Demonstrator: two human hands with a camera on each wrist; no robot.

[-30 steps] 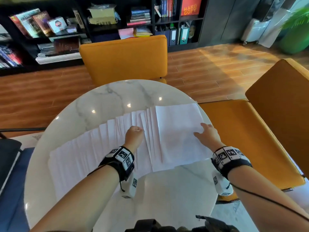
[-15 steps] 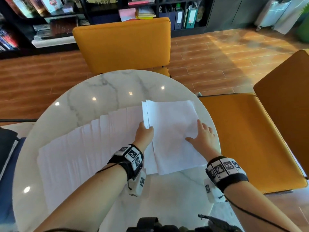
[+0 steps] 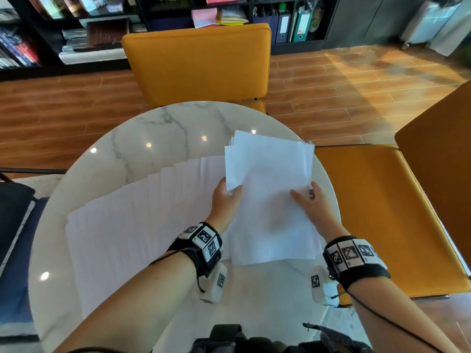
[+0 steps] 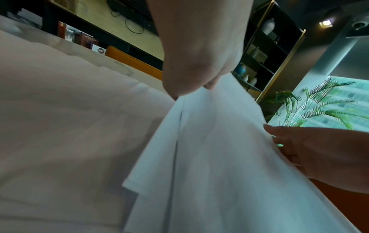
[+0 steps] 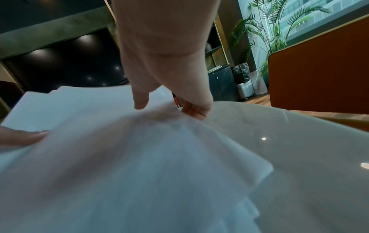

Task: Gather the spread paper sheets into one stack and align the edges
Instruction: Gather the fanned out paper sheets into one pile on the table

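A loose bundle of white sheets (image 3: 270, 189) is raised off the right side of the round marble table (image 3: 142, 138), its edges uneven. My left hand (image 3: 228, 197) pinches the bundle's left edge, thumb on top (image 4: 191, 78). My right hand (image 3: 309, 200) grips its right edge, thumb on top and fingers under (image 5: 179, 104). To the left, a fan of overlapping white sheets (image 3: 132, 215) still lies flat across the table, reaching to its left rim.
An orange chair (image 3: 198, 64) stands behind the table and another orange chair (image 3: 377, 212) at its right edge. A dark seat (image 3: 12, 225) is at the left. Bookshelves (image 3: 102, 26) line the far wall. Bare marble shows at the far and near sides.
Both hands closed on the right-hand sheets and lifted them off the table as one bundle. The left hand moved right to the bundle's left edge; the fan at left stayed flat.
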